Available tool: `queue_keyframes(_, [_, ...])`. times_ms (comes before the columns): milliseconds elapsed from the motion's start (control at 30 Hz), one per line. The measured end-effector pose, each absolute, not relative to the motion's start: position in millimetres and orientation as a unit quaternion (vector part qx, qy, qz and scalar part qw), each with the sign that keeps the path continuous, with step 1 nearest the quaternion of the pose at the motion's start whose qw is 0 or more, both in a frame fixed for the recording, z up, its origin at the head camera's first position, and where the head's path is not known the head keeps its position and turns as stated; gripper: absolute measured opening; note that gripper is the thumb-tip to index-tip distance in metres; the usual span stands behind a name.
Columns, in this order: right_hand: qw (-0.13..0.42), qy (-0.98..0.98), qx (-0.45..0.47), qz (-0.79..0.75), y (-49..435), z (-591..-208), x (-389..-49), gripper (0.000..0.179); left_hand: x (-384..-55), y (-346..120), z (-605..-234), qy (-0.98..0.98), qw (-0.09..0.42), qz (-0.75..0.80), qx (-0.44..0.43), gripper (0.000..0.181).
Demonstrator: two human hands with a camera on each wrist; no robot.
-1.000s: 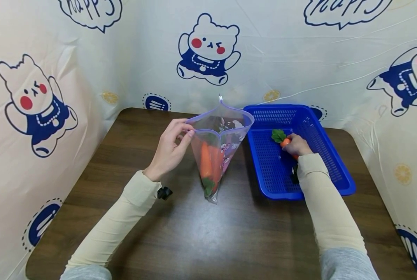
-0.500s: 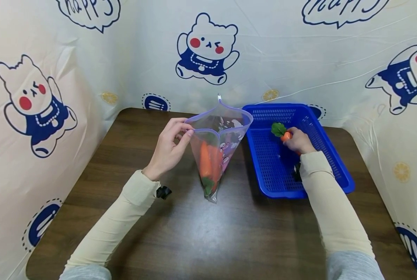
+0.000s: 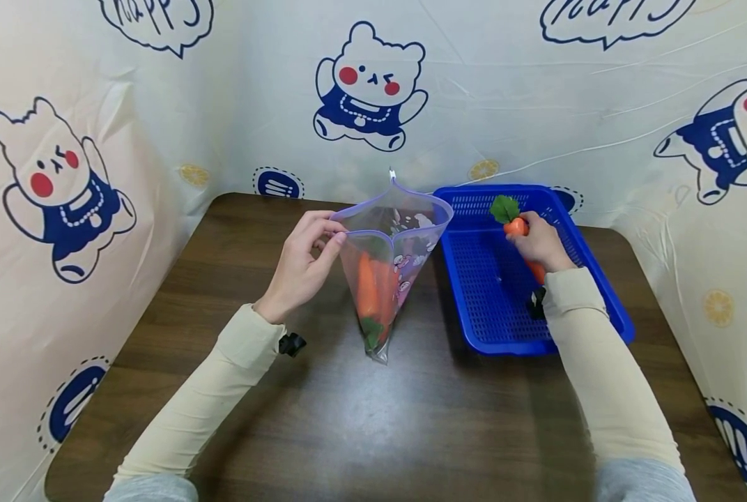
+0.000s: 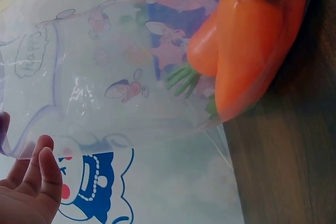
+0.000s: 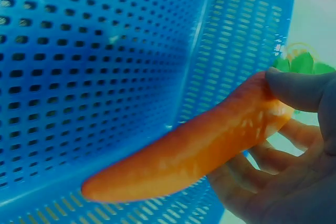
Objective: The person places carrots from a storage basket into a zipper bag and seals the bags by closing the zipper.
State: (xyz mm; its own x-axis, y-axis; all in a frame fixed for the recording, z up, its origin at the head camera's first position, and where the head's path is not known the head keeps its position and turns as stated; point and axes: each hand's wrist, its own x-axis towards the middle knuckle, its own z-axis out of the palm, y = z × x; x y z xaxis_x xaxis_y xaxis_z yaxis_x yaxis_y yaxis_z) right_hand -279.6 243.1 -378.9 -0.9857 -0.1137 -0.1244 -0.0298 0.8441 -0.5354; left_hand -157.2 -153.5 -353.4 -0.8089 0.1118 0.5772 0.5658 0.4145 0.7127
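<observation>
My left hand pinches the purple rim of a clear zip bag between thumb and fingers, and the bag's mouth gapes wide. Inside the bag, several orange carrots with green tops lie bunched toward its bottom. Over the blue basket, my right hand grips a single carrot near its leafy end. In the right wrist view this carrot slants across the basket, its tapered tip pointing away from the hand; the green leaves stick out past the thumb.
The basket stands right of the bag on a dark wooden table. A white curtain printed with cartoon bears hangs behind the table and along both sides. Each wrist carries a small black camera mount.
The right hand has lifted the carrot up and slightly back from the basket's floor, so more of its length shows. My left hand and the bag have stayed nearly still.
</observation>
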Motion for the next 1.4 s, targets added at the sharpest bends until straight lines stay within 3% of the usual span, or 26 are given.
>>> queue_keyframes(400, [-0.042,0.925,-0.017,-0.377,227,-353,-271,0.064,-158,-154,-354,-0.809,0.229,-0.498,-0.213,0.011])
queue_keyframes(900, [-0.176,0.869,0.005,-0.462,202,-325,-263,0.057,-156,-155,-351,-0.806,0.214,-0.51,-0.213,0.017])
queue_keyframes(1400, [-0.209,0.753,-0.037,-0.622,177,-288,-250,0.05,-155,-155,-352,-0.805,0.212,-0.512,-0.215,0.018])
